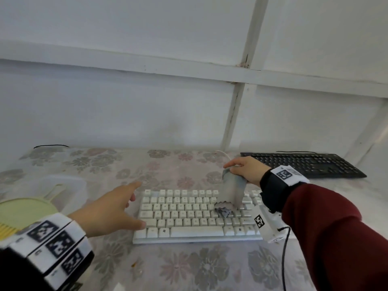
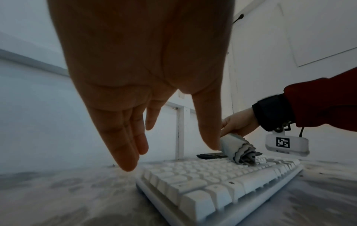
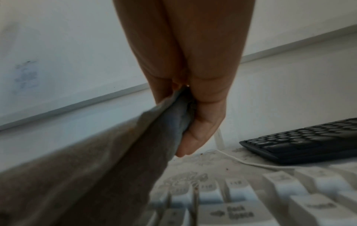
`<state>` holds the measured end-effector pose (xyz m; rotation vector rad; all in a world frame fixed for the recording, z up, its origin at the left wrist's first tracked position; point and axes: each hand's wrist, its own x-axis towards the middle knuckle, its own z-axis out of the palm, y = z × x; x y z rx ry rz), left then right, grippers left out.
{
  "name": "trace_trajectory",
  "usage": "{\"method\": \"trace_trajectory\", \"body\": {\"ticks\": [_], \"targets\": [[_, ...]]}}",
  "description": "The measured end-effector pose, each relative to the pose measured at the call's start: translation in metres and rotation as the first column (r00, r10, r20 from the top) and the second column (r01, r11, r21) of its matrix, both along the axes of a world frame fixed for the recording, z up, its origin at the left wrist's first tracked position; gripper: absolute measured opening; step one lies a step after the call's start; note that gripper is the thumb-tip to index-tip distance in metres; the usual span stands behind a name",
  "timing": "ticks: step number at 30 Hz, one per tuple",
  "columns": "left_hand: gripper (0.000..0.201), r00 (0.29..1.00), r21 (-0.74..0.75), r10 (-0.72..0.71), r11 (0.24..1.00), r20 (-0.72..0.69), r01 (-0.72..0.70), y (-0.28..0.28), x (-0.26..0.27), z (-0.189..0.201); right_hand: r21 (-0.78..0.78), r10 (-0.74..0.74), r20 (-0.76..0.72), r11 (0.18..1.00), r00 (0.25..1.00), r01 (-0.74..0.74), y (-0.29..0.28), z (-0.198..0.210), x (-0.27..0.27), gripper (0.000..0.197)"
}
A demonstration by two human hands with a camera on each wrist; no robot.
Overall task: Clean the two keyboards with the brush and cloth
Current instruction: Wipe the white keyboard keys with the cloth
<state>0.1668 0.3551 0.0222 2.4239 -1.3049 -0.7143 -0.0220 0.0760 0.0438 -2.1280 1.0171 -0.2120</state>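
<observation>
A white keyboard [image 1: 189,217] lies in the middle of the flowered table. My right hand [image 1: 243,168] pinches a grey cloth [image 1: 233,191] above the keyboard's right part; the cloth hangs down and its lower end touches the keys [image 2: 245,156]. In the right wrist view the cloth [image 3: 119,152] runs from the curled fingers [image 3: 199,122] toward the camera. My left hand [image 1: 117,206] hovers open just left of the white keyboard [image 2: 212,180], its fingers [image 2: 123,145] straight and holding nothing. A black keyboard [image 1: 304,164] rests at the back right. A brush with yellow bristles [image 1: 6,228] lies at the far left.
A pale green dustpan [image 1: 25,208] sits at the left edge beside a clear plastic box [image 1: 67,185]. The white keyboard's cable [image 3: 251,163] runs back toward the wall. A white panelled wall stands right behind the table. A black cord [image 1: 284,259] hangs from my right wrist.
</observation>
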Motion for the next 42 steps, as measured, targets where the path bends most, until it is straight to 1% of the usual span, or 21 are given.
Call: {"method": "trace_trajectory", "body": {"ticks": [2,4,6,8,10,11,12,14,15,16,17,19,22,23,26,28,30,32,34,38,42], "targets": [[0.106,1.0,0.032,0.014,0.999,-0.012,-0.014,-0.009,-0.007,-0.005,0.068,0.018,0.014,0.998,1.0,-0.019,-0.002,-0.008,0.004,0.032],[0.111,1.0,0.056,0.019,0.998,-0.01,-0.019,-0.016,-0.014,-0.007,0.069,0.022,0.009,0.997,1.0,-0.022,-0.006,-0.017,0.007,0.034],[0.112,1.0,0.077,0.013,0.997,-0.002,-0.013,-0.02,-0.018,-0.009,0.001,-0.003,-0.02,1.0,1.0,0.003,-0.009,-0.024,0.008,0.031],[0.113,1.0,0.094,-0.005,0.996,0.014,0.003,-0.022,-0.02,-0.01,-0.059,-0.043,0.011,0.997,0.999,0.044,-0.01,-0.024,0.009,0.022],[0.113,0.999,0.106,-0.022,0.994,0.025,0.02,-0.022,-0.021,-0.011,-0.19,-0.013,0.034,0.981,0.999,0.019,-0.005,-0.017,0.013,0.015],[0.113,0.999,0.114,-0.028,0.993,0.027,0.024,-0.022,-0.021,-0.011,-0.286,0.029,0.015,0.958,0.999,-0.024,0.0,-0.01,0.015,0.014],[0.113,0.999,0.124,-0.032,0.992,0.026,0.028,-0.021,-0.021,-0.011,-0.372,0.084,-0.024,0.924,0.996,-0.086,0.006,-0.003,0.018,0.017],[0.114,0.999,0.135,-0.039,0.99,0.028,0.035,-0.021,-0.02,-0.011,-0.501,0.203,-0.167,0.825,0.965,-0.26,0.023,0.009,0.025,0.024],[0.115,0.999,0.137,-0.043,0.99,0.029,0.039,-0.02,-0.019,-0.012,-0.527,0.254,-0.239,0.777,0.937,-0.345,0.032,0.011,0.029,0.025],[0.115,0.999,0.141,-0.046,0.989,0.027,0.041,-0.02,-0.019,-0.012,-0.522,0.299,-0.281,0.75,0.912,-0.407,0.04,0.011,0.033,0.025],[0.116,0.999,0.145,-0.047,0.989,0.024,0.043,-0.019,-0.018,-0.012,-0.487,0.333,-0.305,0.75,0.892,-0.447,0.048,0.009,0.036,0.025],[0.117,0.998,0.153,-0.052,0.987,0.018,0.049,-0.017,-0.016,-0.013,-0.401,0.352,-0.306,0.795,0.885,-0.455,0.059,0.003,0.043,0.026],[0.12,0.997,0.165,-0.072,0.984,-0.006,0.072,-0.014,-0.011,-0.017,-0.324,0.308,-0.242,0.868,0.92,-0.376,0.065,-0.007,0.051,0.019],[0.12,0.997,0.166,-0.079,0.983,-0.013,0.08,-0.014,-0.01,-0.017,-0.305,0.304,-0.22,0.881,0.927,-0.362,0.066,-0.011,0.051,0.02],[0.12,0.995,0.155,-0.093,0.983,-0.021,0.095,-0.012,-0.009,-0.018,-0.26,0.314,-0.165,0.901,0.935,-0.349,0.067,-0.018,0.048,0.024],[0.119,0.994,0.149,-0.102,0.983,-0.024,0.105,-0.011,-0.009,-0.018,-0.237,0.288,-0.122,0.921,0.95,-0.31,0.065,-0.021,0.046,0.018],[0.118,0.993,0.149,-0.11,0.982,-0.031,0.114,-0.01,-0.009,-0.018,-0.204,0.23,-0.048,0.95,0.972,-0.235,0.064,-0.024,0.042,0.006],[0.118,0.992,0.148,-0.122,0.981,-0.031,0.125,-0.01,-0.009,-0.019,-0.209,0.213,0.003,0.955,0.977,-0.208,0.066,-0.028,0.038,0.008],[0.117,0.991,0.148,-0.132,0.98,-0.029,0.135,-0.01,-0.01,-0.02,-0.276,0.245,-0.032,0.93,0.969,-0.244,0.067,-0.031,0.036,0.011],[0.115,0.988,0.152,-0.154,0.976,-0.018,0.155,-0.011,-0.01,-0.02,-0.385,0.289,-0.213,0.853,0.934,-0.352,0.07,-0.032,0.034,0.027],[0.114,0.984,0.146,-0.178,0.973,-0.016,0.178,-0.011,-0.01,-0.021,-0.374,0.331,-0.299,0.822,0.895,-0.429,0.083,-0.034,0.024,0.032]]}}
